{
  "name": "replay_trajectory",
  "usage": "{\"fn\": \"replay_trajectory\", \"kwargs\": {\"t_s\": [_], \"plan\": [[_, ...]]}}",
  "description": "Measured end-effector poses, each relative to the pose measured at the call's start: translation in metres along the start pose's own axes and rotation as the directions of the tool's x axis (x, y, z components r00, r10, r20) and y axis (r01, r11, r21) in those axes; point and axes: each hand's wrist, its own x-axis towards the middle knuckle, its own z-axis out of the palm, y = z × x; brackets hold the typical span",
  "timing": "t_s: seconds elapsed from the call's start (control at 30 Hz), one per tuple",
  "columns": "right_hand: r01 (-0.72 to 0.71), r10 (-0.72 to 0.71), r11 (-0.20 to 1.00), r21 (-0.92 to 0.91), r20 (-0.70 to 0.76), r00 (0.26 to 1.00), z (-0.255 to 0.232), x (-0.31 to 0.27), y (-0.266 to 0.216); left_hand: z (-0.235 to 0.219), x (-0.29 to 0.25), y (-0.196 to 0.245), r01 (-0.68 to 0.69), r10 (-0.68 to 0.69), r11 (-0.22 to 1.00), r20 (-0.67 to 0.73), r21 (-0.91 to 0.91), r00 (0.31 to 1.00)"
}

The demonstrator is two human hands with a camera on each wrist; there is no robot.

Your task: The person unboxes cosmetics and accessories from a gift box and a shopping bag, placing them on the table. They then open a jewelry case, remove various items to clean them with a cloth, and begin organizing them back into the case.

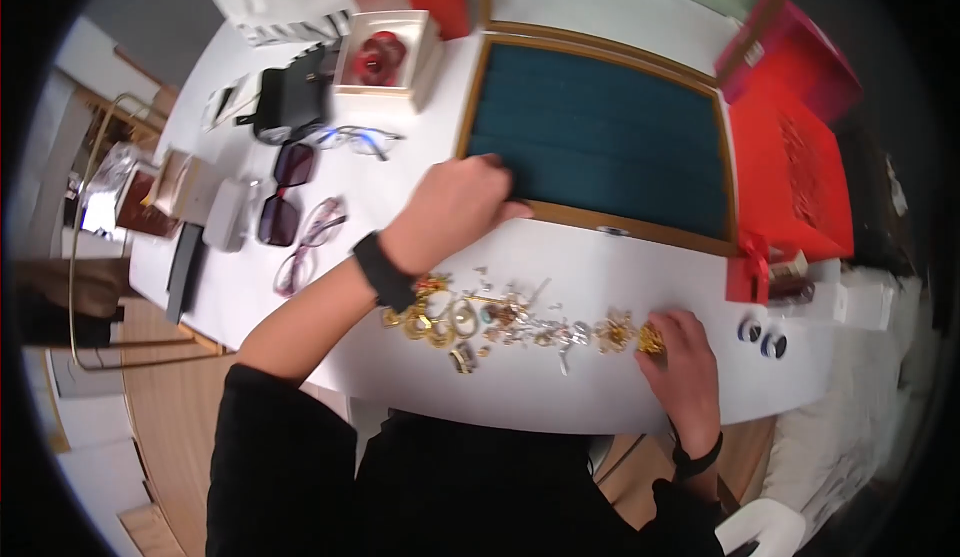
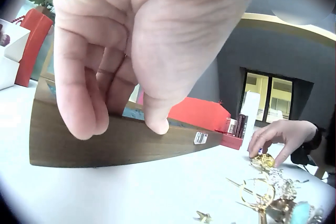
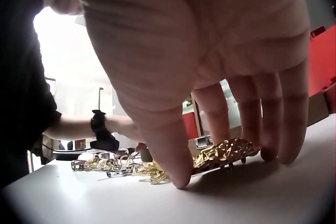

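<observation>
A shallow wooden tray-like box (image 1: 600,137) with a dark teal lining lies in front of me. At its near left corner my left hand (image 1: 455,207) holds the front rim, fingers bent and thumb by the front wall. Below the box stretches a row of jewelry (image 1: 520,322), gold at the left and silver farther right. At the row's right end my right hand (image 1: 685,362) pinches a gold openwork ornament (image 3: 228,153) between thumb and fingers. The ornament stays close over the tabletop, its far side partly hidden by fingers. A gold cluster (image 1: 614,331) lies just left of it.
Red boxes (image 1: 795,172) stand right of the wooden box, with two small round items (image 1: 762,339) nearer me. Sunglasses (image 1: 283,197), eyeglasses (image 1: 360,139), a black bag (image 1: 295,92) and a white box (image 1: 395,82) with a red object occupy the left side.
</observation>
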Motion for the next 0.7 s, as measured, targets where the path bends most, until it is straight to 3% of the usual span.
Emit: {"fn": "replay_trajectory", "kwargs": {"t_s": [0.17,0.23,0.3,0.4,0.47,0.6,0.67,0.7], "plan": [[0.078,-0.078,0.997,-0.002,0.032,0.996,0.002,0.002,-0.005,0.006,0.011,-0.006,0.002,-0.004,0.999,-0.042,-0.046,0.999],[0.008,-0.006,0.999,-0.031,0.062,0.998,0.000,0.003,-0.010,0.008,0.014,-0.008,0.032,-0.037,0.996,-0.059,-0.084,0.998],[0.017,-0.012,0.999,-0.051,0.105,0.994,-0.002,0.006,-0.013,0.004,0.014,-0.006,0.104,-0.110,0.984,-0.036,-0.148,0.993],[0.009,0.004,0.997,-0.083,0.154,0.988,-0.004,0.010,-0.014,-0.001,0.001,-0.008,0.112,-0.136,0.961,-0.077,-0.254,0.988],[0.013,0.001,0.997,-0.081,0.177,0.984,-0.003,0.015,-0.015,-0.016,-0.018,-0.015,0.128,-0.142,0.946,-0.024,-0.297,0.990],[0.015,0.001,0.995,-0.098,0.168,0.986,-0.003,0.025,-0.018,-0.051,-0.067,-0.046,0.298,-0.288,0.923,0.076,-0.242,0.955],[0.029,-0.013,0.995,-0.093,0.165,0.986,-0.005,0.030,-0.021,-0.073,-0.086,-0.065,0.449,-0.422,0.843,0.154,-0.297,0.893],[0.006,0.016,0.994,-0.107,0.199,0.980,-0.005,0.033,-0.023,-0.079,-0.096,-0.079,0.453,-0.456,0.831,0.071,-0.322,0.887]]}}
